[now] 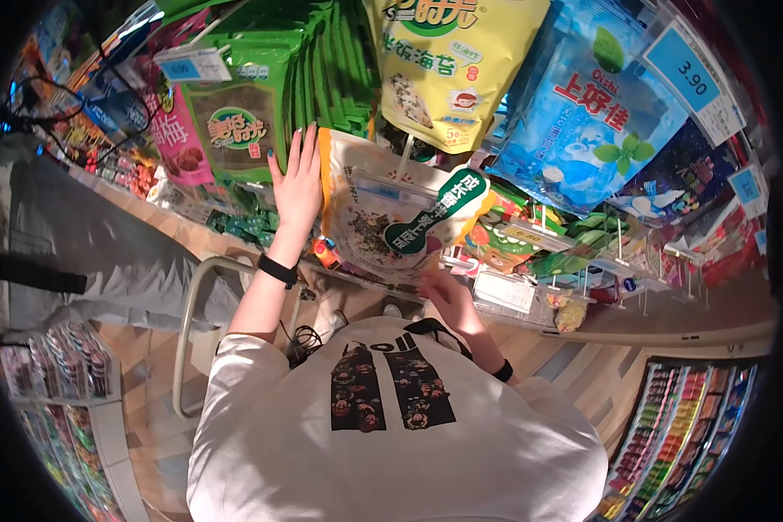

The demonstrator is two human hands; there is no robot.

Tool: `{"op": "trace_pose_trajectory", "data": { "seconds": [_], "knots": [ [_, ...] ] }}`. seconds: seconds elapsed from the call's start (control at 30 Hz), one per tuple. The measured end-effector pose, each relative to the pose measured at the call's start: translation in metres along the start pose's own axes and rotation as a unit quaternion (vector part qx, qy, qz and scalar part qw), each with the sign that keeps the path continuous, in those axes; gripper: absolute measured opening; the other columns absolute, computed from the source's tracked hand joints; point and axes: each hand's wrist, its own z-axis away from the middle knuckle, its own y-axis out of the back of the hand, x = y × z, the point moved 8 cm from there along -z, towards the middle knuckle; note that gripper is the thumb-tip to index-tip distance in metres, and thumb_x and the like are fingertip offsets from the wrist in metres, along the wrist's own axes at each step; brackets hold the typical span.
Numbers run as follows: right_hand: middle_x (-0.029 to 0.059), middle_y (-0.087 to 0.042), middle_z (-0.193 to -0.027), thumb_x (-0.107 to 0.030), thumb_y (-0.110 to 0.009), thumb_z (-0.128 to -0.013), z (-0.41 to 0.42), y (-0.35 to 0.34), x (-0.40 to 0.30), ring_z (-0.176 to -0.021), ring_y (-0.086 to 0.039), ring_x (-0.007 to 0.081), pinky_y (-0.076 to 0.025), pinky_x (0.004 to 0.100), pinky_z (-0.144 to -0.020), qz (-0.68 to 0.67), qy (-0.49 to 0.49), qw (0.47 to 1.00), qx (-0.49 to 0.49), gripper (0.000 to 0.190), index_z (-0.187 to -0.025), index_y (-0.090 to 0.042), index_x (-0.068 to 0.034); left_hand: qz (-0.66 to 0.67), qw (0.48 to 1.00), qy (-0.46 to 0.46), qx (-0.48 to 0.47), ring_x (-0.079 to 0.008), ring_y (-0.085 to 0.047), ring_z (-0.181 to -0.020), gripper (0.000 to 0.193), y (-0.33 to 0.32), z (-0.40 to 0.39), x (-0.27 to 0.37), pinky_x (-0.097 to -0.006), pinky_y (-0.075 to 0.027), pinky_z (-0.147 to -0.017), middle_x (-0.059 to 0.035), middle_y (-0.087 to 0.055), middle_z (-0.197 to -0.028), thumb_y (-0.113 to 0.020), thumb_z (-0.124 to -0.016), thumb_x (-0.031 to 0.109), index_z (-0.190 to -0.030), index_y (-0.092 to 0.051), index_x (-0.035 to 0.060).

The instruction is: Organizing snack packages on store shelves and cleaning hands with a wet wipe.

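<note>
My left hand [298, 179] is raised with its fingers extended, between the row of green seaweed snack packets [241, 117] and a white and orange snack pouch [378, 215]. Its fingertips lie at the packets' edge. The pouch hangs tilted at the rack, partly see-through or glossy, with a hook and price tag around its upper part. Below the pouch's lower right corner is my right hand [445, 293], its fingers loosely bent; whether they touch the pouch cannot be told. A yellow pouch [457, 72] hangs above, and a blue Oishi bag [581, 117] hangs to the right.
Metal hooks with price tags [691, 78] stick out from the rack. A person's grey clothing [91, 241] is close at the left, beside a curved metal tube [186, 333]. Shelves of packaged goods [678, 430] stand at the lower right, with another display [72, 365] at lower left.
</note>
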Motion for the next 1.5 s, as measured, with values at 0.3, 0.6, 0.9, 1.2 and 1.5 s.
{"op": "trace_pose_trajectory", "data": {
  "seconds": [0.3,0.6,0.9,1.2,1.5],
  "knots": [
    [0.0108,-0.062,-0.082,-0.018,-0.050,-0.084,0.008,-0.056,-0.008,-0.076,-0.061,0.0224,-0.046,0.0292,-0.068,0.128,0.024,0.956,-0.264,0.026,-0.107,-0.052,-0.007,0.128,0.989,0.002,-0.079,-0.0153,-0.024,-0.128,0.061,-0.021,0.069,0.006,-0.0408,-0.017,-0.104,-0.0011,-0.025,-0.139,-0.047,-0.073,0.009,-0.131,-0.028,0.0054],
    [0.0143,-0.054,-0.108,-0.015,-0.052,-0.082,-0.003,-0.113,-0.017,-0.093,-0.057,0.0233,-0.044,0.0311,-0.078,0.128,0.019,0.936,-0.328,0.038,-0.117,-0.044,-0.006,0.374,0.842,0.068,-0.383,-0.0271,-0.059,-0.077,0.019,-0.081,0.208,-0.038,-0.0381,-0.046,-0.068,-0.0153,-0.061,-0.081,-0.056,-0.076,0.018,-0.079,-0.058,-0.0003],
    [0.0163,-0.047,-0.113,-0.007,-0.050,-0.081,-0.091,-0.192,0.046,-0.103,-0.048,0.0214,-0.038,0.0278,-0.086,-0.083,0.014,0.973,-0.215,0.061,-0.133,-0.018,-0.006,0.502,0.755,0.341,-0.249,-0.0339,-0.053,-0.053,0.023,-0.017,0.289,-0.136,-0.0405,-0.040,-0.053,-0.0189,-0.055,-0.063,-0.042,-0.088,0.020,-0.077,-0.052,0.0018],
    [0.0130,-0.050,-0.104,-0.001,-0.054,-0.072,-0.168,-0.177,0.121,-0.091,-0.050,0.0220,-0.042,0.0338,-0.080,-0.058,-0.035,0.998,-0.018,0.050,-0.119,-0.035,0.000,0.449,0.793,0.336,-0.238,-0.0322,-0.058,-0.070,0.013,0.011,0.430,-0.216,-0.0403,-0.046,-0.064,-0.0162,-0.060,-0.072,-0.051,-0.077,0.017,-0.080,-0.059,0.0067],
    [0.0122,-0.045,-0.118,-0.014,-0.055,-0.076,-0.230,-0.131,0.152,-0.095,-0.047,0.0222,-0.043,0.0337,-0.069,-0.175,-0.115,0.968,0.135,0.066,-0.134,-0.023,-0.012,0.375,0.829,0.339,-0.240,-0.0336,-0.057,-0.072,0.020,0.044,0.483,-0.257,-0.0425,-0.045,-0.065,-0.0150,-0.060,-0.074,-0.049,-0.081,0.025,-0.082,-0.058,0.0079]
  ]
}}
